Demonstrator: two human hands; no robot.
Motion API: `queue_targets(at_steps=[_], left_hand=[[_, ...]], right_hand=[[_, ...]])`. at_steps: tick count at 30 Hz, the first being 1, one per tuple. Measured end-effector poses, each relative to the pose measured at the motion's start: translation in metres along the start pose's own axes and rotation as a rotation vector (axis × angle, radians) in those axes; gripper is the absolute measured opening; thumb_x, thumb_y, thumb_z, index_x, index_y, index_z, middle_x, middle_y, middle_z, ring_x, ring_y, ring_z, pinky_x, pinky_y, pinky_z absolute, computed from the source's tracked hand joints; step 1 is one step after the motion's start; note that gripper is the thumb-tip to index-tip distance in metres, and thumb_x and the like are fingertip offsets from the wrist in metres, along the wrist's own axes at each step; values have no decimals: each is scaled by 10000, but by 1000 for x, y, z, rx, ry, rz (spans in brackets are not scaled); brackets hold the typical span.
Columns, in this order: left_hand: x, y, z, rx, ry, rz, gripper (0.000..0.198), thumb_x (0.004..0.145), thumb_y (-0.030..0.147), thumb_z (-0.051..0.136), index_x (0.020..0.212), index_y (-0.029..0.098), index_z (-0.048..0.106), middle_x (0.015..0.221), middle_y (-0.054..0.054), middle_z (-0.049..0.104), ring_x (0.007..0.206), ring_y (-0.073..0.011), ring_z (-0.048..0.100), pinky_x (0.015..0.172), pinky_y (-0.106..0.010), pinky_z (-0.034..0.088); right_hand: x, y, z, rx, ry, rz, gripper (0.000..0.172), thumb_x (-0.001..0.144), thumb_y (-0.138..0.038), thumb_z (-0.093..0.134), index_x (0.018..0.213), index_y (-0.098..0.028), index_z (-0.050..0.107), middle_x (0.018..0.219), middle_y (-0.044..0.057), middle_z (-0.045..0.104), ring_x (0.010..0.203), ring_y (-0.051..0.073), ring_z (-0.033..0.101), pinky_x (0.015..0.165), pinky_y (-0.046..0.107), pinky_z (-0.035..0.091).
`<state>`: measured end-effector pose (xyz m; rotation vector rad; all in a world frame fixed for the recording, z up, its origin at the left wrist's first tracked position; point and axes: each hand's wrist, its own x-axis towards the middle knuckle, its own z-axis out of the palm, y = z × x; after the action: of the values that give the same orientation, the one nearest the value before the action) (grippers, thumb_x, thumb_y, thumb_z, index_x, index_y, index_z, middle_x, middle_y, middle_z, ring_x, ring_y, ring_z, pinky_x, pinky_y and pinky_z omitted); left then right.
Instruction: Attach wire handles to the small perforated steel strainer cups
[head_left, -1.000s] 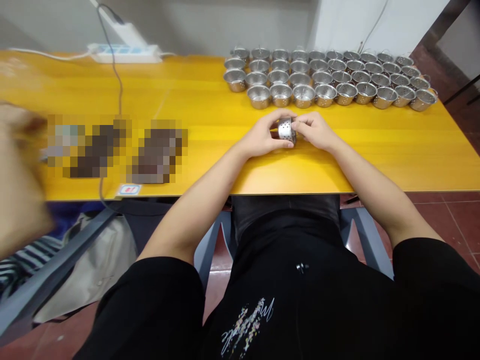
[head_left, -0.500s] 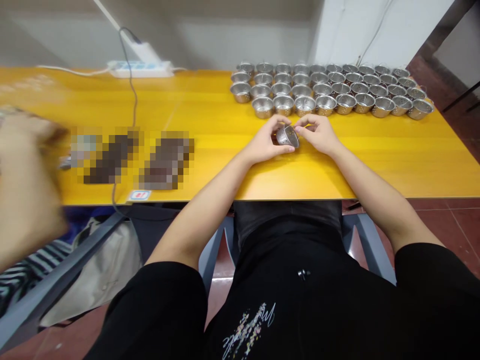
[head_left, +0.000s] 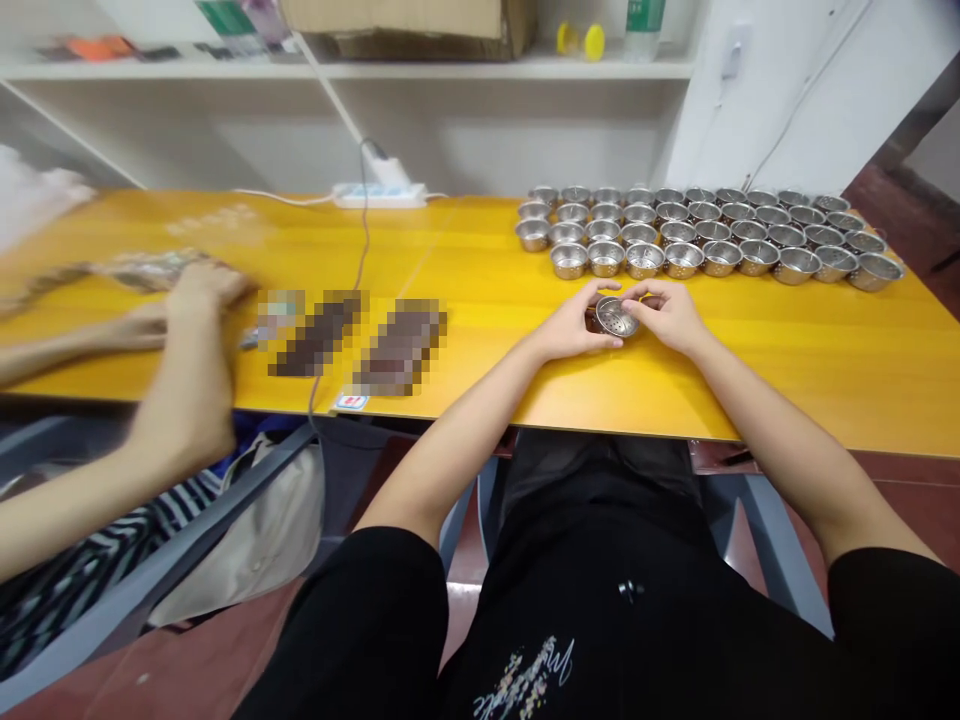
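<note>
The left hand (head_left: pixel 574 330) and the right hand (head_left: pixel 667 315) were together over the yellow table (head_left: pixel 825 350), both closed on one strainer cup (head_left: pixel 616 317), a small steel cup with a perforated bottom. The left hand's fingers wrapped its left side and the right hand's fingertips pinched its right rim. The cup was tilted so its holed inside faced the camera, and it sat low over the table, right of the middle and somewhat nearer the near edge than the far one; whether it touched the surface could not be told. Well beyond it, toward the far right corner, rows of matching strainer cups (head_left: pixel 705 235) stood upright and close-packed, running along to the right edge. A white power strip (head_left: pixel 379 193) lay at the far edge near the middle, and a dark cable (head_left: pixel 358 270) ran from it across to the near edge. Left of the cable's near end, a co-worker's hand (head_left: pixel 201 290) reached over the table's left part, too blurred to show what it touched. A shelf (head_left: pixel 487 70) behind the table carried a cardboard box (head_left: pixel 405 20).
</note>
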<state>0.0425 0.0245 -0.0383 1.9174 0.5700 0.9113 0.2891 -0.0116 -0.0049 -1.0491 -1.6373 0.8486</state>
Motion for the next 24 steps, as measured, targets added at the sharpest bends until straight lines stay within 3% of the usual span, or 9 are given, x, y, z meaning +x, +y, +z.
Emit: queue_targets(at_steps=[14, 17, 24], left_hand=[[5, -15, 0, 40, 26, 5, 1206, 712, 706, 1149, 1675, 240, 592, 1505, -211, 830, 1449, -462, 801, 1331, -641, 584], [7, -21, 1, 48, 21, 20, 1257, 675, 711, 1168, 1686, 228, 598, 1493, -219, 826, 1437, -482, 794, 1313, -644, 588], [6, -23, 1, 99, -27, 78, 1306, 701, 806, 1136, 1736, 234, 581, 1561, -208, 794, 1490, -481, 764, 1335, -609, 553]], right_hand=[[-3, 1, -6, -66, -9, -16, 313, 791, -489, 941, 977, -242, 888, 935, 67, 853, 647, 188, 593, 627, 358, 454], [-3, 2, -7, -86, -18, -22, 339, 817, -481, 949, 1039, -232, 889, 950, 59, 829, 628, 167, 554, 592, 339, 398], [0, 17, -12, -193, -11, -78, 307, 928, -512, 1001, 1052, -245, 912, 990, 80, 870, 641, 177, 606, 583, 347, 443]])
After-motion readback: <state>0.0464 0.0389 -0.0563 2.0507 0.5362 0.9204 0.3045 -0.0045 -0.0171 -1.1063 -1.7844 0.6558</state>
